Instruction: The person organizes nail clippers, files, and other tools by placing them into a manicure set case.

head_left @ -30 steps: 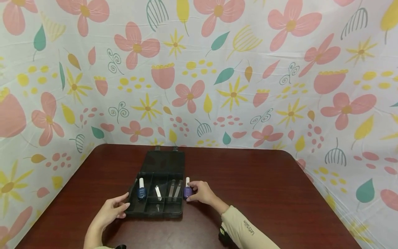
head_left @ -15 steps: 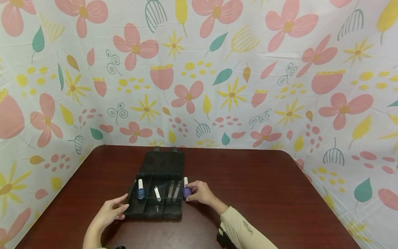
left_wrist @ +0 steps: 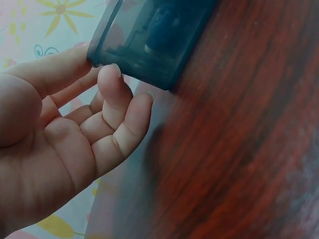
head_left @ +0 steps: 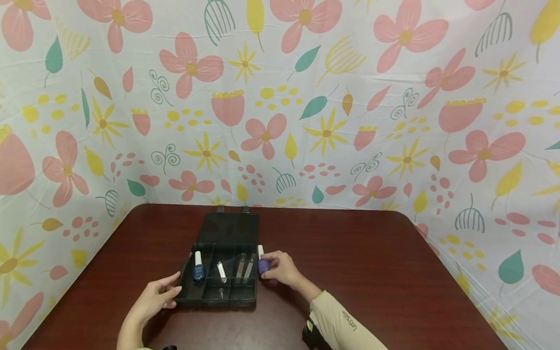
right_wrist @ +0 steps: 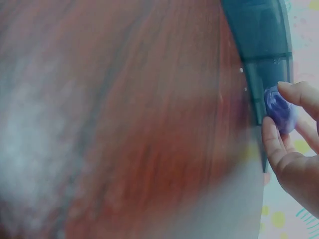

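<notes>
An organizer box (head_left: 217,304) of dark see-through plastic lies on the table with its lid (head_left: 229,227) folded back. My left hand (head_left: 152,297) touches the box's near left side, fingertips right at the rim; the left wrist view shows the hand (left_wrist: 75,119) with its lower fingers bent beside the box wall (left_wrist: 134,64). With thumb and fingers, my right hand (head_left: 283,268) pinches a purple nail polish bottle (head_left: 263,266) with a white cap, just outside the box's right side. In the right wrist view the bottle's bottom (right_wrist: 279,109) shows between the fingers.
Inside the box, a dark blue nail polish bottle (head_left: 199,272) lies in the left compartment, a small white-and-metal tool (head_left: 221,272) in the middle, two slim metal pieces (head_left: 250,266) at right. The brown table (head_left: 358,262) meets a flowered cloth (head_left: 350,189) at the back.
My right hand has raised the purple nail polish bottle slightly and tilted it beside the box. The left hand stays at the box's edge.
</notes>
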Action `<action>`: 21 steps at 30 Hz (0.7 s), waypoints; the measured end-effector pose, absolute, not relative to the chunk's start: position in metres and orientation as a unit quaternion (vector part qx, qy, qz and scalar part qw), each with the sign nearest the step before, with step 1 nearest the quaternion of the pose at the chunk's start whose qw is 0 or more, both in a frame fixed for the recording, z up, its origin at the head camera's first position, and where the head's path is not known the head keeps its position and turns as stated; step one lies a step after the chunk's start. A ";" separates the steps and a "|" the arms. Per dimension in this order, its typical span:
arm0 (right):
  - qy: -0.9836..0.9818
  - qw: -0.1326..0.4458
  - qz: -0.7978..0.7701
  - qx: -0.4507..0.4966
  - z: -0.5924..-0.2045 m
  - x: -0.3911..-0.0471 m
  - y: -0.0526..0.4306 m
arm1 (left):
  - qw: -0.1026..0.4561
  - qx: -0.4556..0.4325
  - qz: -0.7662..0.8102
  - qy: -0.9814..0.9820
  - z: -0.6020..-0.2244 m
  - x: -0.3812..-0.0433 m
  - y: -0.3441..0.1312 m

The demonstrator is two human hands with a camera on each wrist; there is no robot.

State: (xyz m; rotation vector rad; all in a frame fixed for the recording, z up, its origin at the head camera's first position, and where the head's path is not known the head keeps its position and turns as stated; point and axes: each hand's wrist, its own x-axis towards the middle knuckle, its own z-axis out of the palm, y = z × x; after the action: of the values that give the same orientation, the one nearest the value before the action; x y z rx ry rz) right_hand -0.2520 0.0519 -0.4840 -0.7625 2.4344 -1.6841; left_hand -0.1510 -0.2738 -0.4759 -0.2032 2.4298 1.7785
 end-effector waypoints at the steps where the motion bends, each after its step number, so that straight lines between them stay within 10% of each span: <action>1: 0.796 0.038 -0.552 -0.247 -0.483 -0.252 0.051 | 0.063 -0.067 0.589 0.803 -0.476 -0.151 -0.274; 21: 0.716 0.037 -0.672 -0.185 -0.459 -0.249 0.048 | 0.065 -0.043 0.598 0.798 -0.474 -0.149 -0.275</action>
State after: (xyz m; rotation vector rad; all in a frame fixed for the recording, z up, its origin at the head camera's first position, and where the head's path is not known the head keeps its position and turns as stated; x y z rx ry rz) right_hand -0.2485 0.0476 -0.4588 -0.5678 2.1973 -2.0641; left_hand -0.1493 -0.2746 -0.4737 -0.1299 2.4084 1.8048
